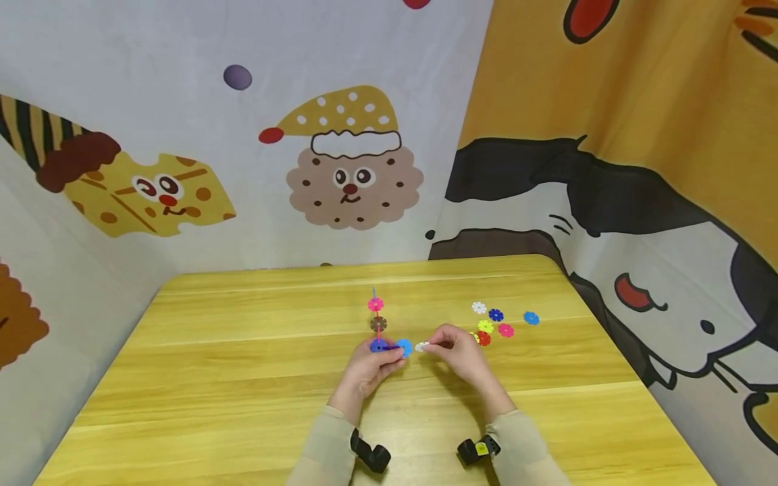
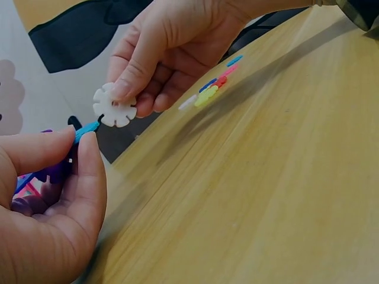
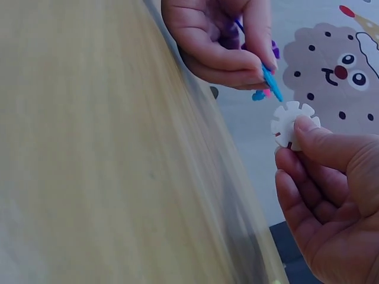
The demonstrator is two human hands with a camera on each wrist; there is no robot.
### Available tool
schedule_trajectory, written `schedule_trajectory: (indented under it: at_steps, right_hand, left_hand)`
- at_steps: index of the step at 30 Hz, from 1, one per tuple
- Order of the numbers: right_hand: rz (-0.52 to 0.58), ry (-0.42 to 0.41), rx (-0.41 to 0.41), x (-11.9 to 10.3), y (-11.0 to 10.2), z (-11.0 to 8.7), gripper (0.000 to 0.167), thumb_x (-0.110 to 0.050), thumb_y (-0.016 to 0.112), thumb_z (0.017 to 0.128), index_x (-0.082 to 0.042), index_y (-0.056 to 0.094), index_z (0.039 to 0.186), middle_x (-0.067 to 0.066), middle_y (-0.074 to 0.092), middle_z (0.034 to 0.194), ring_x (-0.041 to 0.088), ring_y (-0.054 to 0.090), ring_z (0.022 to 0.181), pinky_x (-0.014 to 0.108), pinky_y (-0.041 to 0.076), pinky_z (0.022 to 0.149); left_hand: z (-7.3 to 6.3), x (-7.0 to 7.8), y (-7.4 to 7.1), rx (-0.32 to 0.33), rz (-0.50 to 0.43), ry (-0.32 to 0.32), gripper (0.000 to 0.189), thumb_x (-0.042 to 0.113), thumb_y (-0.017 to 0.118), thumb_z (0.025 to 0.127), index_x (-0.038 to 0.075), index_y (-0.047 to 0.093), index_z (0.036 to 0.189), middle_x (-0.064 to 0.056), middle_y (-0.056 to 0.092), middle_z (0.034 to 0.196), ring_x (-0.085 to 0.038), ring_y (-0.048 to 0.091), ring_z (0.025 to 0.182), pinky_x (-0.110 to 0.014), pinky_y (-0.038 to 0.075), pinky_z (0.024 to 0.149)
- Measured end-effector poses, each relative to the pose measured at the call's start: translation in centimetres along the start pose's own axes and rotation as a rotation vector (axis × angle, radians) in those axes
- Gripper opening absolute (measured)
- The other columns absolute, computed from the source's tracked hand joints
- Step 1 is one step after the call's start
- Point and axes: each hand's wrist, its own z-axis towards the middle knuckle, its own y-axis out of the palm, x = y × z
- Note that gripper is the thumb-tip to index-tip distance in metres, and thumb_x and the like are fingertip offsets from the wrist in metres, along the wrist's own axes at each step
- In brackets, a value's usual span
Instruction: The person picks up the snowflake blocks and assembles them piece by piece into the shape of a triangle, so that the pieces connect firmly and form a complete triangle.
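My left hand pinches a light blue notched disc between thumb and fingers. That disc belongs to a chain of interlocking snowflake discs, with a dark blue disc, a brown disc and a pink disc running away from the hand. Part of the chain is hidden by the fingers. Facing it, my right hand pinches a white snowflake disc by thumb and forefinger. In the left wrist view, the white disc is right at the edge of the light blue disc.
Loose discs lie on the wooden table beyond my right hand: a white one, a blue one, a light blue one, a pink one, a red one and yellow ones. A printed curtain hangs behind the table.
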Motion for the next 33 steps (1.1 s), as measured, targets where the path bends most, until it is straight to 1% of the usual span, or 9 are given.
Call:
schedule_trajectory:
  at_steps: [8, 12, 16, 23, 27, 30, 33]
  right_hand:
    - [0.040, -0.025, 0.006, -0.04, 0.57, -0.11, 0.010, -0.002, 0.077, 0.084, -0.006, 0.068, 0.083, 0.003, 0.068, 0.082, 0.018, 0.063, 0.076, 0.026, 0.054, 0.068]
    - [0.041, -0.026, 0.014, -0.21, 0.60, -0.18, 0.009, -0.002, 0.077, 0.084, -0.006, 0.068, 0.083, 0.003, 0.068, 0.082, 0.018, 0.063, 0.077, 0.026, 0.054, 0.069]
    - [0.035, -0.044, 0.021, -0.19, 0.71, -0.21, 0.009, -0.003, 0.078, 0.083, -0.006, 0.069, 0.082, 0.003, 0.068, 0.081, 0.016, 0.063, 0.076, 0.026, 0.055, 0.069]
    - [0.030, -0.086, 0.031, -0.14, 0.74, -0.27, 0.012, -0.001, 0.079, 0.081, -0.005, 0.069, 0.079, 0.003, 0.068, 0.078, 0.014, 0.062, 0.074, 0.025, 0.054, 0.068]
    - [0.017, -0.102, 0.017, -0.17, 0.74, -0.34, 0.012, 0.000, 0.078, 0.081, -0.005, 0.068, 0.078, 0.004, 0.068, 0.078, 0.014, 0.062, 0.073, 0.025, 0.055, 0.068]
    - [0.009, -0.097, 0.012, -0.20, 0.75, -0.36, 0.012, 0.001, 0.078, 0.081, -0.006, 0.068, 0.079, 0.002, 0.068, 0.078, 0.014, 0.062, 0.073, 0.026, 0.055, 0.069]
    - [0.012, -0.091, 0.024, -0.20, 0.77, -0.41, 0.012, 0.001, 0.078, 0.081, -0.007, 0.069, 0.079, 0.002, 0.068, 0.079, 0.015, 0.063, 0.075, 0.027, 0.056, 0.071]
  left_hand:
    - [0.05, -0.05, 0.09, 0.002, -0.008, -0.014, 0.026, -0.015, 0.060, 0.090, -0.010, 0.046, 0.111, -0.016, 0.060, 0.098, -0.020, 0.068, 0.082, -0.029, 0.058, 0.080]
    - [0.12, -0.09, 0.18, 0.001, -0.004, -0.029, 0.025, -0.014, 0.061, 0.090, -0.009, 0.047, 0.109, -0.016, 0.060, 0.097, -0.020, 0.068, 0.081, -0.029, 0.058, 0.079]
    - [0.15, -0.17, 0.29, -0.010, 0.007, -0.032, 0.022, -0.014, 0.061, 0.090, -0.008, 0.049, 0.107, -0.015, 0.062, 0.094, -0.019, 0.068, 0.079, -0.028, 0.058, 0.077]
    - [0.22, -0.28, 0.31, -0.016, 0.041, -0.023, 0.019, -0.016, 0.059, 0.090, -0.009, 0.050, 0.106, -0.013, 0.063, 0.088, -0.016, 0.067, 0.074, -0.028, 0.059, 0.074]
    - [0.22, -0.32, 0.30, -0.027, 0.059, -0.018, 0.020, -0.016, 0.059, 0.090, -0.010, 0.050, 0.106, -0.013, 0.063, 0.087, -0.018, 0.068, 0.073, -0.027, 0.059, 0.073]
    - [0.19, -0.33, 0.34, -0.035, 0.070, -0.016, 0.020, -0.016, 0.059, 0.090, -0.011, 0.049, 0.107, -0.012, 0.063, 0.087, -0.018, 0.068, 0.072, -0.027, 0.059, 0.073]
    - [0.23, -0.34, 0.45, -0.034, 0.066, -0.017, 0.022, -0.014, 0.060, 0.091, -0.011, 0.048, 0.109, -0.013, 0.063, 0.088, -0.017, 0.068, 0.073, -0.027, 0.059, 0.073]
